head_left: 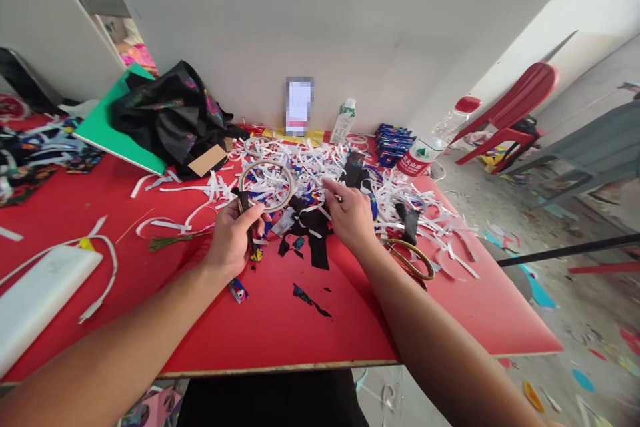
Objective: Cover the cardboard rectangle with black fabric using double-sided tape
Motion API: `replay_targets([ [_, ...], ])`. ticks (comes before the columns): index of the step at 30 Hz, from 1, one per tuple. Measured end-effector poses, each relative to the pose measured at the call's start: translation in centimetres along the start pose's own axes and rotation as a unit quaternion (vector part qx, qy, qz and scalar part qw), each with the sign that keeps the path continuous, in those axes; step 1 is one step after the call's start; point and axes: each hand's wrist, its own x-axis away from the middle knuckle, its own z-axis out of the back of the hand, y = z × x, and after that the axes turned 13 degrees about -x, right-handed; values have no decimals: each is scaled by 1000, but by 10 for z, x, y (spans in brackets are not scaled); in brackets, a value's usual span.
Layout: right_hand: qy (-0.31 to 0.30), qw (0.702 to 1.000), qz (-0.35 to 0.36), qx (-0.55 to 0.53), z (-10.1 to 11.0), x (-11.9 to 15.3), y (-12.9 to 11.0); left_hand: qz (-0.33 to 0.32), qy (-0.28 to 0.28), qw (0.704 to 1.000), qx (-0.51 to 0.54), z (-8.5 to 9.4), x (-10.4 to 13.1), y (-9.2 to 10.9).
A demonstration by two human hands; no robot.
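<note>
My left hand [234, 237] is closed around the lower edge of a pale round hoop [291, 195], with a strip of black cloth [243, 200] at the grip. The hoop stands tilted up above the pile. Over the scraps to the right is my right hand [351, 213], its index finger stretched out to the left and its other fingers partly hidden. Nothing shows clearly in it. Between the hands lie black cloth scraps [319, 247]. A heap of white paper strips [310, 159] spreads behind both hands. Beside my right forearm rest gold-coloured hoops [423, 257].
On the red table [200, 333] lie a white power bank [47, 293] with a cable at left and a black cloth bundle [170, 117] on a green board [95, 123]. A phone [299, 107], carton [344, 121], stacked blue packets [394, 145] and plastic bottle [425, 147] stand behind.
</note>
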Motion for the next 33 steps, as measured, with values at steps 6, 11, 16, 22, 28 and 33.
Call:
replay_targets([
  [6,-142,961,92,-218,-11,14,-5,36,-77,996,-18,-1,5,2],
  [11,-218,896,-54,-384,-22,20,-5,45,-129,990,-27,-1,7,5],
  [16,-216,899,-100,-368,-22,17,-5,22,-136,990,-13,1,7,6],
  [22,-250,917,-51,-306,-18,20,-8,25,-131,991,-8,3,6,5],
  [28,-309,915,15,-257,-17,25,-14,25,-128,991,-16,3,7,2],
  [33,-251,934,-10,-253,-21,29,-15,-26,-85,993,-77,0,10,-3],
])
